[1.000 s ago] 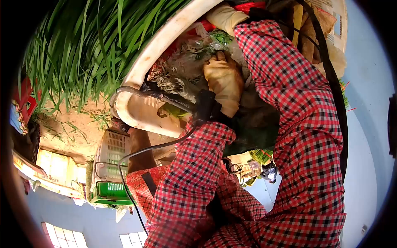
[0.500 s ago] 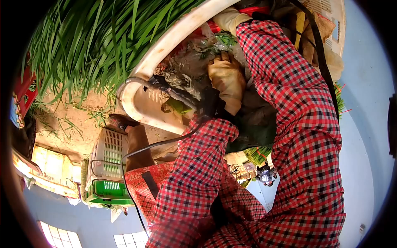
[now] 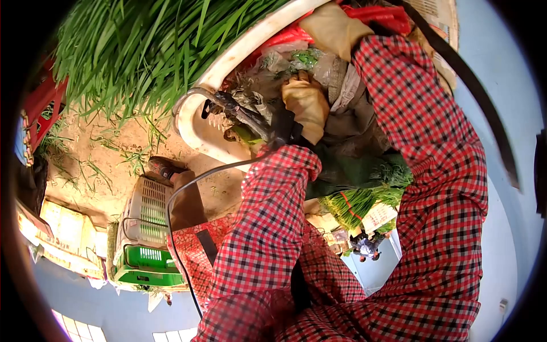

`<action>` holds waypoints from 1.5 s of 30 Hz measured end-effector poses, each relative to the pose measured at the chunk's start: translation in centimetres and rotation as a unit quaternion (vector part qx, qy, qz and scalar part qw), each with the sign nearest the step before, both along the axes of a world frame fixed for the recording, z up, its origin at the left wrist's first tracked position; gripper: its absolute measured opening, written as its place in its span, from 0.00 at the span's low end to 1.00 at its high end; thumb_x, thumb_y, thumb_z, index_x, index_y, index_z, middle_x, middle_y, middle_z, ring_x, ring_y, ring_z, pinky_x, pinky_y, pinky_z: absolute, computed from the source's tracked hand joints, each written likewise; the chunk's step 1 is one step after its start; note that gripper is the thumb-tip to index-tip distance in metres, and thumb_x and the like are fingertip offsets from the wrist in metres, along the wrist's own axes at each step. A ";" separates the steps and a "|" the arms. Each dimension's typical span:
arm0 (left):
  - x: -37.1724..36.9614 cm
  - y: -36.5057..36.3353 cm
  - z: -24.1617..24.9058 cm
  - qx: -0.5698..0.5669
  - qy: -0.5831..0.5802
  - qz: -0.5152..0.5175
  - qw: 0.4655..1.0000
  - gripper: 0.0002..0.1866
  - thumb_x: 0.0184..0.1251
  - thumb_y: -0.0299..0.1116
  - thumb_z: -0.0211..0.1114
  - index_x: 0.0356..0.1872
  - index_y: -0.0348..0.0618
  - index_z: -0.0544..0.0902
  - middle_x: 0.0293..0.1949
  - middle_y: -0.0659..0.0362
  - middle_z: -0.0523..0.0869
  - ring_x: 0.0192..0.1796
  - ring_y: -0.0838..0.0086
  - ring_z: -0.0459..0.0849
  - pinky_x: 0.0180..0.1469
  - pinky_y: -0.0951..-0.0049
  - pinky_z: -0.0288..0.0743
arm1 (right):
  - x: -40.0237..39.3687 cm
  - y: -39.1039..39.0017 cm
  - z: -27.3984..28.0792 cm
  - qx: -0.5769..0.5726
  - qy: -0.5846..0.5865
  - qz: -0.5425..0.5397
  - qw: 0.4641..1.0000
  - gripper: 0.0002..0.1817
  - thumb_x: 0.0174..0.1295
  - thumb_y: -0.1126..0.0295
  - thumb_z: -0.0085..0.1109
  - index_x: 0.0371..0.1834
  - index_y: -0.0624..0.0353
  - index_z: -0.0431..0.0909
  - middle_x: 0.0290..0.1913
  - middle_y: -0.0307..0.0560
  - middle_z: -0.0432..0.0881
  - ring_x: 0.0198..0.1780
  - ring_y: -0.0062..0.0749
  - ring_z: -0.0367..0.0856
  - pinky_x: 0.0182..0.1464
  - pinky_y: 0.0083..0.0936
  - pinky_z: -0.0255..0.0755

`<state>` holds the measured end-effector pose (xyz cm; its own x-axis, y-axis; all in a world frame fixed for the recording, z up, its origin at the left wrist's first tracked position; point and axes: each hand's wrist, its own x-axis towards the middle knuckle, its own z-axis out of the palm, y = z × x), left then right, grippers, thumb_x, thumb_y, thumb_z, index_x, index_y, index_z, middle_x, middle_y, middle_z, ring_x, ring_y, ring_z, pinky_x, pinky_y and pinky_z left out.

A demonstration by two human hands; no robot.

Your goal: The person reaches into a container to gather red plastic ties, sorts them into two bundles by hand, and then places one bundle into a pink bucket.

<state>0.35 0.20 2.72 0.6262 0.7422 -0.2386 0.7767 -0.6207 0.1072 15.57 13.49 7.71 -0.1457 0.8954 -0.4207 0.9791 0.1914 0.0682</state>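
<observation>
My left hand, in a tan glove with a black band at the wrist, is over the crumpled plastic and dry debris inside a white curved-rim container. Its fingers are bent down close together; what they hold is hidden. My right hand, also gloved, is at the top beside the container rim and red plastic; its fingers cannot be made out. Grey-brown sacking lies between the two arms. A dark cable with a taped part runs over the rim near my left wrist.
Long green leaves fill the upper left. A white crate and a green crate stand lower left, near a shoe. A banded green bundle lies below the sacking. A black strap hangs at right. Distant people show below.
My right hand has moved slightly right and down, with its arm shifted right, uncovering more sacking and the green bundle. My left hand has moved slightly. The black strap has swung right.
</observation>
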 end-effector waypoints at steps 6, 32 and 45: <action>-2.4 2.7 17.7 0.025 -0.208 0.069 0.975 0.16 0.63 0.36 0.57 0.50 0.44 0.79 0.40 0.52 0.82 0.42 0.62 0.82 0.48 0.68 0.75 | 1.0 -2.4 19.7 0.184 0.131 0.046 0.973 0.01 0.44 0.75 0.58 0.20 0.58 0.76 0.23 0.50 0.76 0.30 0.50 0.76 0.36 0.42 0.71; -6.3 2.5 24.1 -0.640 -0.511 0.540 0.193 0.17 0.63 0.37 0.65 0.47 0.35 0.78 0.39 0.53 0.83 0.41 0.67 0.82 0.48 0.68 0.77 | -13.7 -16.6 24.2 0.104 -0.054 -0.175 0.978 0.08 0.51 0.62 0.57 0.32 0.50 0.76 0.23 0.38 0.75 0.25 0.34 0.76 0.28 0.29 0.65; -10.4 0.6 23.0 -0.666 -0.464 0.535 0.235 0.19 0.59 0.29 0.64 0.50 0.31 0.75 0.31 0.55 0.81 0.32 0.68 0.81 0.39 0.67 0.79 | -8.4 -13.3 39.6 0.162 0.294 -0.285 0.898 0.14 0.55 0.71 0.64 0.45 0.59 0.81 0.28 0.49 0.80 0.27 0.43 0.79 0.28 0.35 0.72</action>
<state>-10.07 0.83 25.73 0.4926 0.2483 -0.8341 -0.3293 0.9403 0.0855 7.16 0.17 47.28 0.2639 0.9564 -0.1247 0.7967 -0.2891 -0.5308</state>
